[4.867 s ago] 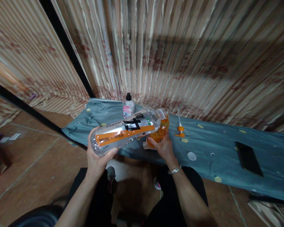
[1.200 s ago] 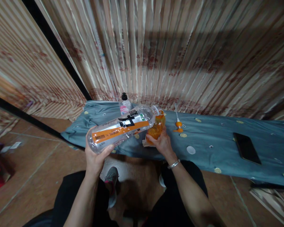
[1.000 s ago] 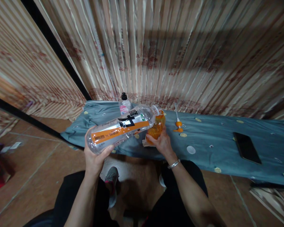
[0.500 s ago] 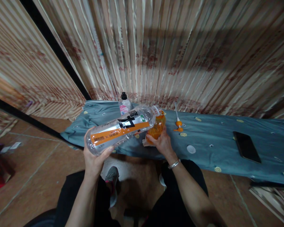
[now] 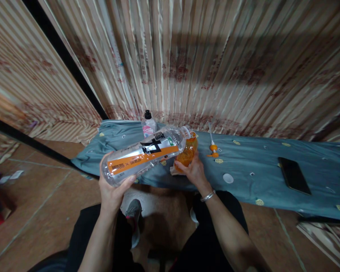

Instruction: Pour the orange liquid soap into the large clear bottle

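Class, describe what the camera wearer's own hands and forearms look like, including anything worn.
The left hand and right hand are bare, without gloves. No sleeve shows on either forearm. A shiny silver-coloured bangle circles the right wrist only.

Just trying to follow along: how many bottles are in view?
3: a clear bottle tilted in the left hand, an orange bottle in the right hand, and a black-capped bottle standing behind on the cloth.

Tiny print on clear bottle (illegible)
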A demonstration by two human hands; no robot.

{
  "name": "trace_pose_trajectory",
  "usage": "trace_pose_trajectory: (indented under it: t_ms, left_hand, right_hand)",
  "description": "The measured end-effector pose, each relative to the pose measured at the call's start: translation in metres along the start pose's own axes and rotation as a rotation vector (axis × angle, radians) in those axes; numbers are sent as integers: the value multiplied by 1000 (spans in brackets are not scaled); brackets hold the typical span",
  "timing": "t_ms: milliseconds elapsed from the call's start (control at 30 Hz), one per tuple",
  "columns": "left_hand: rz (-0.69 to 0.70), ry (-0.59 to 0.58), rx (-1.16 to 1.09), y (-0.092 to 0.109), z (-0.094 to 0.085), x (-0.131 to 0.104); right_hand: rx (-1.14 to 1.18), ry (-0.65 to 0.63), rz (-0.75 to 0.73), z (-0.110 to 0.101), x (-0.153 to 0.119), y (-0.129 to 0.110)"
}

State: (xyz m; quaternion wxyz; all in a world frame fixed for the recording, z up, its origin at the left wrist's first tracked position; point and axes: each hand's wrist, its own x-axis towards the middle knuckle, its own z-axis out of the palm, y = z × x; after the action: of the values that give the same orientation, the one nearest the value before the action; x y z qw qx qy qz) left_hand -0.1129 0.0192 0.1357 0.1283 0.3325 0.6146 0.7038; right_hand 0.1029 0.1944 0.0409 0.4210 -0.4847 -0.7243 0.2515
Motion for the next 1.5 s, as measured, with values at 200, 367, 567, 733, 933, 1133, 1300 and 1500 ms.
trace_pose_trajectory:
  t_ms: [200, 367, 567, 733, 933, 1133, 1300, 1500]
  left_hand:
    - [-16, 18, -1, 4, 2, 0]
    - [-25, 15, 10, 6, 3, 0]
    - [-27, -12, -8, 3, 0, 0]
    - [-18, -11, -2, 4, 1, 0]
    - [-13, -1, 25, 7, 3, 0]
    - [5, -15, 39, 2, 0, -1]
    - [0, -19, 19, -1, -2, -2]
    - [0, -10, 56, 3, -1, -2]
  right_hand:
    - [-5, 6, -12, -1, 0, -1]
    - [-16, 3, -14, -1, 0, -1]
    - [-20, 8, -47, 0, 0, 2]
    - [-10, 9, -54, -1, 0, 2]
    - [-16, 4, -32, -1, 1, 1]
    - [-24, 0, -26, 0, 1, 1]
    - [-12, -13, -9, 0, 1, 1]
    - [8, -14, -13, -3, 1, -2]
